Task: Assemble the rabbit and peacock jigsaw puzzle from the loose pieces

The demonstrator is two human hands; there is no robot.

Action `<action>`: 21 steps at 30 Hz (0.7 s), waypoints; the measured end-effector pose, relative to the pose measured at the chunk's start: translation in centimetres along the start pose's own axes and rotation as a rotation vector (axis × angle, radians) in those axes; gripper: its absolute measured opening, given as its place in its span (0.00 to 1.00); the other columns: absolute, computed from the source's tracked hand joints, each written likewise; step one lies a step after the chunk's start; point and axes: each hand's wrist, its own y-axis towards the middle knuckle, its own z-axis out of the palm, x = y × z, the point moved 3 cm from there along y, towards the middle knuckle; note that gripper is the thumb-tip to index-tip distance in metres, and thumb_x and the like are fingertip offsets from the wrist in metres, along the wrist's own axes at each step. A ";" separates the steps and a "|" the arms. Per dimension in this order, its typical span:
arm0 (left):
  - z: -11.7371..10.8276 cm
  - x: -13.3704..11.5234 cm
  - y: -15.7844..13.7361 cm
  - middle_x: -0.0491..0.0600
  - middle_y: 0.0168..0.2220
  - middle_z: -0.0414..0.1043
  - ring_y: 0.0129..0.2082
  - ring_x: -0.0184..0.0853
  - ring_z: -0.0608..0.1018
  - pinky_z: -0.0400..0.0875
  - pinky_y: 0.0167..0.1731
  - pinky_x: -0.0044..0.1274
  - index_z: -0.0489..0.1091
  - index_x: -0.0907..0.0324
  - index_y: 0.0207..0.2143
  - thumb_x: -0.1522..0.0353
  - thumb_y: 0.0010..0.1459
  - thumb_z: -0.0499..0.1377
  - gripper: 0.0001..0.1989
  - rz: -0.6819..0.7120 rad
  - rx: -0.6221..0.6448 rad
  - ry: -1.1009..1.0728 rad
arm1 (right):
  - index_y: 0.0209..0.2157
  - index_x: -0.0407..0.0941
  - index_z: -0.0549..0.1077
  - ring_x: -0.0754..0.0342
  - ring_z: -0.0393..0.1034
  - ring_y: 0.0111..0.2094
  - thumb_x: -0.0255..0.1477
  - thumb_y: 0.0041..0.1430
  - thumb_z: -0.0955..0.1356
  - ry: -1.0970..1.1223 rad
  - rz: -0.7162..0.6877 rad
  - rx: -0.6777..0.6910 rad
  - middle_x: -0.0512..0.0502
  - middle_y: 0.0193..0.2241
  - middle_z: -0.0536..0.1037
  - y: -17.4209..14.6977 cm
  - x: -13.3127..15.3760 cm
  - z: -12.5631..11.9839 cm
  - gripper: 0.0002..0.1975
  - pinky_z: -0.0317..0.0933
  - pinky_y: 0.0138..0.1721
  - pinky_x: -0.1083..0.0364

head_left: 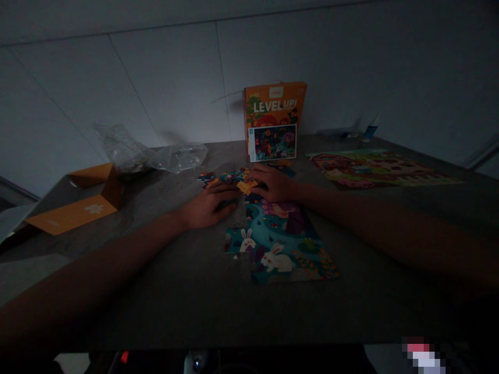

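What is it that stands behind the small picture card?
Behind the picture card stands an orange box marked "LEVEL UP!". The card covers most of the box's lower front, so the print there cannot be seen.

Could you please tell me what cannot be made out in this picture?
Part of the puzzle: head view, covered by the right hand.
Lower front of the upright orange box: head view, behind the picture card.
Whether the left hand touches the orange piece: head view, too dim.
Lettering on the small bottle: head view, too small and dark.
Rest of the right arm: head view, past the right edge.
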 end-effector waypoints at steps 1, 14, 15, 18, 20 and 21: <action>0.0 0.0 0.0 0.59 0.58 0.73 0.59 0.45 0.75 0.71 0.61 0.40 0.72 0.62 0.57 0.64 0.69 0.53 0.19 0.003 0.000 0.002 | 0.47 0.42 0.74 0.46 0.69 0.45 0.30 0.62 0.68 -0.002 0.001 0.000 0.39 0.44 0.72 0.0 0.0 0.0 0.13 0.66 0.47 0.48; -0.1 0.0 0.0 0.60 0.57 0.74 0.58 0.45 0.76 0.73 0.59 0.40 0.73 0.62 0.56 0.65 0.69 0.53 0.19 0.000 0.013 -0.006 | 0.43 0.41 0.76 0.49 0.70 0.40 0.29 0.62 0.69 -0.018 -0.006 0.045 0.40 0.41 0.75 0.2 0.3 -0.1 0.09 0.65 0.42 0.51; -0.1 0.0 0.0 0.60 0.57 0.74 0.58 0.46 0.76 0.73 0.59 0.41 0.74 0.62 0.56 0.65 0.69 0.53 0.19 0.003 0.010 -0.009 | 0.43 0.41 0.76 0.49 0.70 0.40 0.30 0.62 0.69 -0.020 -0.007 0.046 0.40 0.41 0.75 0.2 0.3 -0.1 0.10 0.65 0.43 0.51; -0.2 -0.2 0.1 0.59 0.57 0.75 0.58 0.45 0.76 0.73 0.59 0.41 0.74 0.61 0.56 0.65 0.69 0.53 0.18 0.011 0.008 -0.010 | 0.43 0.42 0.76 0.48 0.71 0.41 0.30 0.62 0.69 -0.027 -0.015 0.029 0.41 0.41 0.75 0.2 0.2 -0.1 0.10 0.66 0.43 0.50; -0.2 -0.2 0.2 0.59 0.56 0.75 0.58 0.45 0.76 0.72 0.60 0.40 0.74 0.61 0.56 0.65 0.69 0.53 0.18 0.015 0.009 -0.006 | 0.43 0.42 0.76 0.48 0.71 0.42 0.30 0.62 0.69 -0.026 -0.018 0.022 0.40 0.41 0.75 0.2 0.2 0.0 0.10 0.66 0.44 0.50; -0.2 -0.2 0.2 0.58 0.56 0.75 0.58 0.44 0.76 0.72 0.60 0.39 0.74 0.61 0.56 0.65 0.69 0.53 0.18 0.015 0.008 -0.005 | 0.44 0.42 0.75 0.47 0.71 0.42 0.30 0.61 0.69 -0.024 -0.015 0.023 0.40 0.42 0.75 0.2 0.2 0.0 0.10 0.66 0.44 0.50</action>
